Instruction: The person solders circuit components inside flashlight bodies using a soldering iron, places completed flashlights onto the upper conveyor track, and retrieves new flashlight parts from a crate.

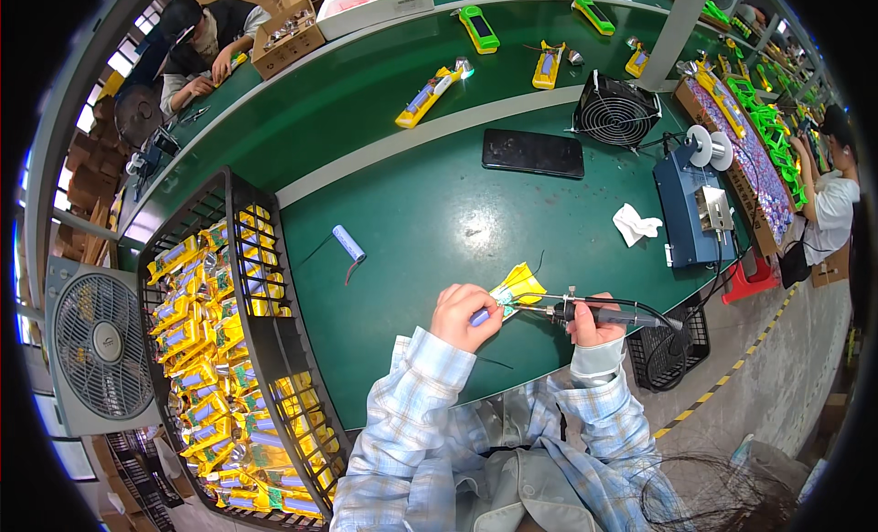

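Note:
My left hand (pixel 465 318) is closed round a purple-blue battery cell (pixel 479 317), right against a yellow plastic housing (pixel 521 283) with a bit of green circuit board showing. Thin dark wires stick out of the housing. In my right hand (pixel 593 322) is a soldering iron (pixel 593 313) with a solder feed tube; its tip points left and meets the work beside my left fingers. The exact contact spot is too small to make out. Another purple-blue cell (pixel 348 243) with a red and a black wire lies on the green table (pixel 412 258), left of my hands.
A black crate (pixel 259 326) full of yellow housings with cells stands at left, beside a grey fan (pixel 105 343). Farther off lie a phone (pixel 532 154), a small black fan (pixel 617 113), a white tissue (pixel 636 224) and a blue solder feeder (pixel 692 207). Two people work nearby.

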Demonstrator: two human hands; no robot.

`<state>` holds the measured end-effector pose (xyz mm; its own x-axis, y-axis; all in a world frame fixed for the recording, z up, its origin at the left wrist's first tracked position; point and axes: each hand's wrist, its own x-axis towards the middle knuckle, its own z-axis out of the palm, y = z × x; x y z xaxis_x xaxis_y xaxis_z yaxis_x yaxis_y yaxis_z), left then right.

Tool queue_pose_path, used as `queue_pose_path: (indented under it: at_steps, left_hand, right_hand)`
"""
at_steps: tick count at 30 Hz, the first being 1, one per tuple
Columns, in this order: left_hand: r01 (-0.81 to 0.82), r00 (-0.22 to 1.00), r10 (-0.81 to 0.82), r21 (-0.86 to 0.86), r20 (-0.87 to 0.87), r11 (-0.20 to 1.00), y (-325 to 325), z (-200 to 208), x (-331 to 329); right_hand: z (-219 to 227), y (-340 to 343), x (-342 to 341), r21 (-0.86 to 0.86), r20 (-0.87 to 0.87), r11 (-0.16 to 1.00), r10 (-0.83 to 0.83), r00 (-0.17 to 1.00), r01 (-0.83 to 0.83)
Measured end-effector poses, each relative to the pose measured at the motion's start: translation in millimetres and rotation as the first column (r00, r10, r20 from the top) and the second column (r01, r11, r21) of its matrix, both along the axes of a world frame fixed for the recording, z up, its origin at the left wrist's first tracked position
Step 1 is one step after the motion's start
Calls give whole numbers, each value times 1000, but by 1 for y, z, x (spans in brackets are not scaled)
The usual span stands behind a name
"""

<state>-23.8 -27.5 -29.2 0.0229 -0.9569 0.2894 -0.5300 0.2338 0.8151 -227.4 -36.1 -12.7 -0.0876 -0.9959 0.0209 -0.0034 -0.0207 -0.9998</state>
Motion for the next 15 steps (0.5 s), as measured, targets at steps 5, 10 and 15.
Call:
queue_pose_path:
  at_steps: [5, 10, 15]
  left_hand:
    - [-1, 1000, 1, -6, 4, 1000, 1, 0, 0]
    - [4, 1000, -4, -10, 11, 1000, 0, -1, 0]
    - [2, 1000, -2, -19, 27, 1000, 1, -1, 1]
  right_hand:
    - [6, 3, 6, -61, -61, 998, -6, 998, 2]
    - [15, 6, 11, -49, -77, 998, 22, 997, -26]
    - [15, 6, 14, -180, -171, 983, 1, 985, -33]
